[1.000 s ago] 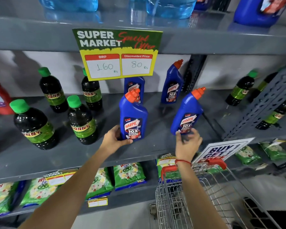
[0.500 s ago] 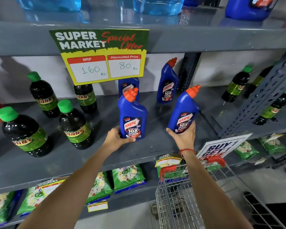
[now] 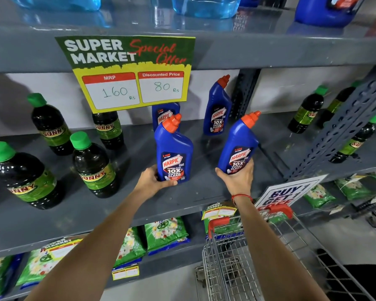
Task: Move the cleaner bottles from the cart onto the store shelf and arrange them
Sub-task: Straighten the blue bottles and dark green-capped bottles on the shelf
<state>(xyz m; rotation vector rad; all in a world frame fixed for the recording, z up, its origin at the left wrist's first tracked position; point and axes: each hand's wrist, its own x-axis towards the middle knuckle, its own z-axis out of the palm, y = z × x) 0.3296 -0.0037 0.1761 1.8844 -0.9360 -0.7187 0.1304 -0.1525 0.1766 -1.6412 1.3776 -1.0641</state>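
Both hands are engaged at the middle shelf [image 3: 204, 192]; I see the left hand [image 3: 149, 182] wrapped around the lower left side of a blue Harpic bottle [image 3: 174, 153] that stands upright near the shelf's front edge; the right hand [image 3: 237, 180] cups the base of a second Harpic bottle [image 3: 237, 148], which tilts to the right, its base hidden by the fingers so I cannot tell whether it touches the shelf; two more Harpic bottles [image 3: 217, 107] stand behind them at the back, one partly hidden by the price sign [image 3: 128, 72]; dark green-capped bottles [image 3: 93, 164] occupy the left portion; the wire cart [image 3: 248, 268], red-handled, sits below my right forearm.
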